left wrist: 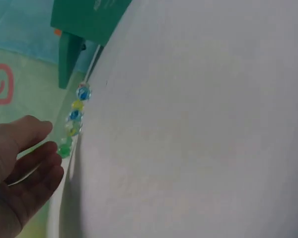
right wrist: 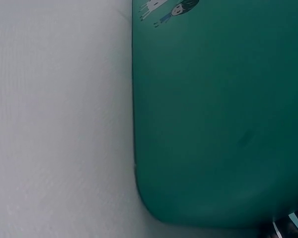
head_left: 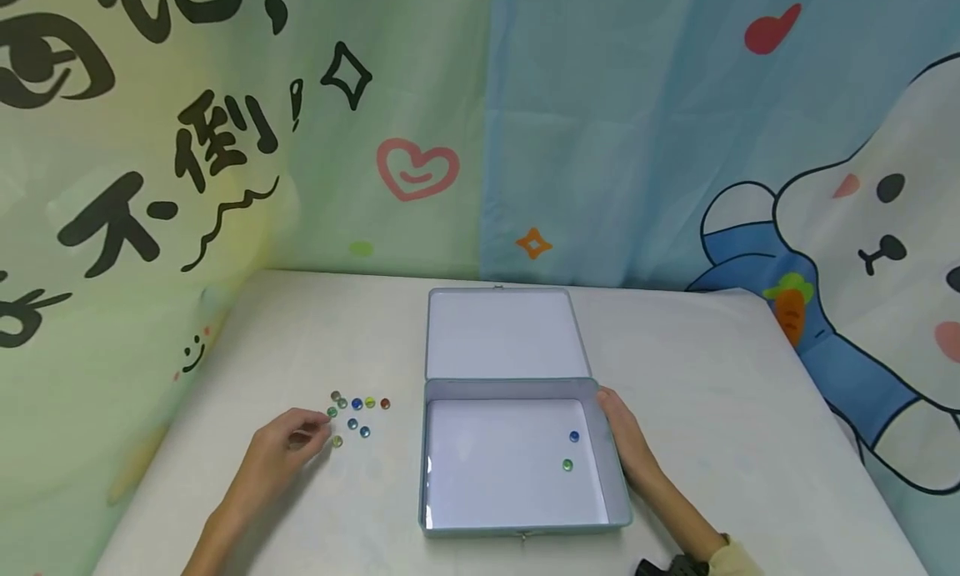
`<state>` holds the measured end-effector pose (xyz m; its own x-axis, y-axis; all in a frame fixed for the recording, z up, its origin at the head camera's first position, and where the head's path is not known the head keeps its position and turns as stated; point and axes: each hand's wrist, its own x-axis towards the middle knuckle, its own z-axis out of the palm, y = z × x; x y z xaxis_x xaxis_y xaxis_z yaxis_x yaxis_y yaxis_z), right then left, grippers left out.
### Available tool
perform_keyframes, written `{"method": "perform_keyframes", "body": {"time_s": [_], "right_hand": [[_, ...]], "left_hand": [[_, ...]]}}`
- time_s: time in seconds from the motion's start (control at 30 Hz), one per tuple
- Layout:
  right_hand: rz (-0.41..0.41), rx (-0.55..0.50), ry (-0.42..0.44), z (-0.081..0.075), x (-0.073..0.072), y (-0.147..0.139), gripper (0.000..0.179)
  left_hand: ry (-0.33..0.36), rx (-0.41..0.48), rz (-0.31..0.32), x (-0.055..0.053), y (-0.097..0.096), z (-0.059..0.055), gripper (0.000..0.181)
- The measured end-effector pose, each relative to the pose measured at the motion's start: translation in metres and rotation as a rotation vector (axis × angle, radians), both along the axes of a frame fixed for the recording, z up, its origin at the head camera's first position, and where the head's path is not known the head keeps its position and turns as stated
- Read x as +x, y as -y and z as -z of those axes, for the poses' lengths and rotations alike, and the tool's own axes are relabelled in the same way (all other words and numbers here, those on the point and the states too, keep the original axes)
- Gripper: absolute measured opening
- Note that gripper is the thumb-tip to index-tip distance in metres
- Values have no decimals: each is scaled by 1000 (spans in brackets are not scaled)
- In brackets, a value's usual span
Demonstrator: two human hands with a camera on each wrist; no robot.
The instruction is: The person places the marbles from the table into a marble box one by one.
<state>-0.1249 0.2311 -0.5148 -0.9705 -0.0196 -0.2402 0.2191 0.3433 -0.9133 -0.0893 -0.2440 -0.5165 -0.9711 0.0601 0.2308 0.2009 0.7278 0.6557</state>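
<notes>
My left hand (head_left: 285,447) is beside a loose group of glass marbles (head_left: 357,403) on the white table. Its fingertips are close to a green marble (head_left: 332,412) at the group's left edge. In the left wrist view a gap shows between thumb and fingers, with the green marble (left wrist: 64,149) just beyond them. My right hand (head_left: 630,443) rests against the right wall of an open tin box (head_left: 617,476), near its back corner. Inside lie a blue marble (head_left: 573,436) and a green marble (head_left: 567,465). The right wrist view shows the box's green outside (right wrist: 213,124).
The box's hinged lid (head_left: 506,334) is laid back behind it. A white cloth covers the table (head_left: 675,343). Printed curtains (head_left: 570,126) hang behind and to the left. A dark device (head_left: 671,566) sits at my right wrist.
</notes>
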Motion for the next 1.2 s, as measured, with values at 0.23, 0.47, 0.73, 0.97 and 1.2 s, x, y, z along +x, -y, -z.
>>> {"method": "perform_keyframes", "body": {"time_s": [0.23, 0.47, 0.73, 0.97, 1.2], "right_hand": [[8, -16, -4, 1, 1, -1, 55], [10, 10, -8, 0, 1, 0, 56], [8, 7, -15, 0, 1, 0, 57], [8, 5, 6, 3, 2, 0, 58], [12, 19, -14, 1, 1, -1, 58]], "left_hand": [[48, -3, -3, 7, -8, 5, 24], [-7, -54, 48, 4, -9, 3, 22], [29, -164, 57, 2, -10, 2, 17], [27, -226, 68, 7, -11, -3, 18], [58, -285, 57, 8, -15, -11, 15]]}}
